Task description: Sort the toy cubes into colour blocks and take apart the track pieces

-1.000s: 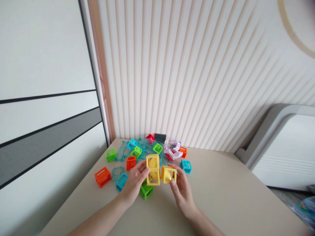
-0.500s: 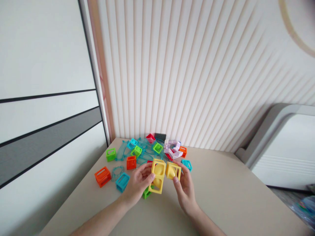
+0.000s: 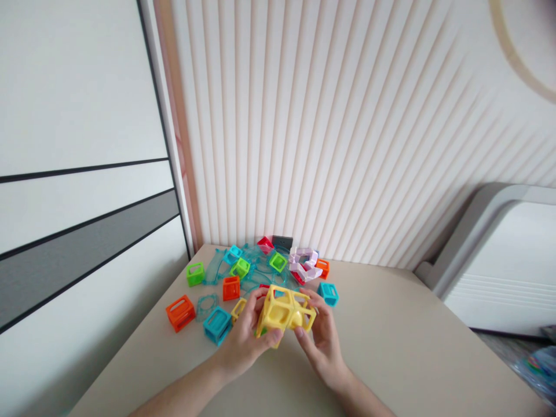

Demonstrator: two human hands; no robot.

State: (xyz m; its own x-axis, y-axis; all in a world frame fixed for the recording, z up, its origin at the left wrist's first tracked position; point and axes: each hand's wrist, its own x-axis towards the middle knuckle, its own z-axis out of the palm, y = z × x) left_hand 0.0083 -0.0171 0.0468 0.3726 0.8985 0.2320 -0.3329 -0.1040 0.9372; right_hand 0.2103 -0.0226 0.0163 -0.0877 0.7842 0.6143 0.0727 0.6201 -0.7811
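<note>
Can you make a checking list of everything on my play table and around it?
Surface: beige table, blocks gathered at its far left corner.
Job's things: joined yellow blocks, open-framed, held above the table.
Clutter: orange block, teal block, green block, clear blue track pieces and a white twisty piece lie on the table behind the hands.
Hands: left hand and right hand both grip the yellow blocks, one from each side.
Cables: nothing seen.
Surroundings: ribbed wall behind, white panelled cabinet at left, white and grey furniture at right.
</note>
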